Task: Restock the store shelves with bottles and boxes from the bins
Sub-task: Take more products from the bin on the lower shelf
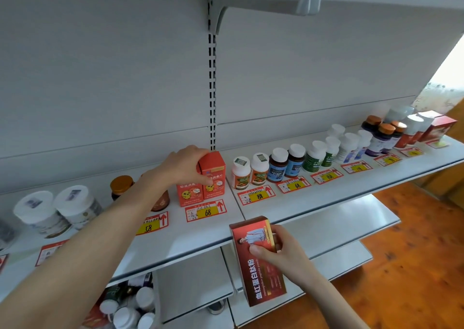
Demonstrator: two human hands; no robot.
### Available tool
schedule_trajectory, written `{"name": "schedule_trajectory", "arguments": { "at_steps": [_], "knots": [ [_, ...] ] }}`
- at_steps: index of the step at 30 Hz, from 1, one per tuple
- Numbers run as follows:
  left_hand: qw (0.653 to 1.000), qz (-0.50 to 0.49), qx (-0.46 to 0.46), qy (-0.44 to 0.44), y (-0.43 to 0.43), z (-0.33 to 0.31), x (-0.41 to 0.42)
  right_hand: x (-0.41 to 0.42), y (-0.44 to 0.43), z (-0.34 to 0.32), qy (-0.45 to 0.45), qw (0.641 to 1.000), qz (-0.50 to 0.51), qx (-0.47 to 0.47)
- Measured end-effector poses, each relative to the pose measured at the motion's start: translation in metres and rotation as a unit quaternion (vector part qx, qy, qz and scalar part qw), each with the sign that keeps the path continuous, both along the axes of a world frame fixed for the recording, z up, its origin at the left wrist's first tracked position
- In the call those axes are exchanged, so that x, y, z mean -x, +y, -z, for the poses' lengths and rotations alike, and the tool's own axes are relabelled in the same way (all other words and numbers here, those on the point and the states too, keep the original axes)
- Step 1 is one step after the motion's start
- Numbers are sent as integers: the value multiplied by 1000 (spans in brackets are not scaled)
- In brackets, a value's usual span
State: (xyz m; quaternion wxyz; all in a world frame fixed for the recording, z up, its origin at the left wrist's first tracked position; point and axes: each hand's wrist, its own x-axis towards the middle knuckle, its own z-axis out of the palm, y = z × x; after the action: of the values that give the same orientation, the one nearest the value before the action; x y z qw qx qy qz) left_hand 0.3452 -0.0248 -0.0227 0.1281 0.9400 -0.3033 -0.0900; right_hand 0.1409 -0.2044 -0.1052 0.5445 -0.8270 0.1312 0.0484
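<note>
My left hand (182, 166) reaches over the white shelf (190, 235) and grips a small orange box (214, 170) by its top and side, standing beside a matching orange box (188, 194) above the "68" price tag. My right hand (282, 249) holds a long red box with gold trim and white lettering (258, 266) in front of the shelf's front edge, thumb pressed on its face. Below at the lower left, a bin of white-capped bottles (130, 308) is partly visible under the shelf.
White tubs (57, 210) and amber jars (121, 185) stand left of my arm. A row of white-capped bottles (286, 164) runs right, ending in dark bottles with orange caps (384, 135) and red boxes (438, 129). Lower shelves and a wooden floor (414, 253) lie below.
</note>
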Motion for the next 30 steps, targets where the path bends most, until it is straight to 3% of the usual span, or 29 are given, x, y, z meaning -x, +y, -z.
{"name": "schedule_trajectory", "arguments": {
  "at_steps": [7, 14, 18, 21, 25, 30],
  "knots": [
    [998, -21, 66, 8, 1, 5, 4, -1, 3, 0, -5, 1000, -4, 3],
    [999, -16, 41, -6, 3, 7, 2, -2, 5, 0, -11, 1000, -10, -15],
    [997, -21, 32, -65, 2, 12, 9, -3, 6, 0, -16, 999, -3, -41],
    [985, -31, 122, -117, 1, 8, 23, -3, 6, -3, -15, 999, 4, -35],
    [936, -45, 295, -188, -4, 2, 53, -2, 0, -11, -16, 999, 26, -45],
    [908, -18, 405, -109, -30, 11, 111, -2, -32, -24, -32, 989, 100, -104]
  ]
}}
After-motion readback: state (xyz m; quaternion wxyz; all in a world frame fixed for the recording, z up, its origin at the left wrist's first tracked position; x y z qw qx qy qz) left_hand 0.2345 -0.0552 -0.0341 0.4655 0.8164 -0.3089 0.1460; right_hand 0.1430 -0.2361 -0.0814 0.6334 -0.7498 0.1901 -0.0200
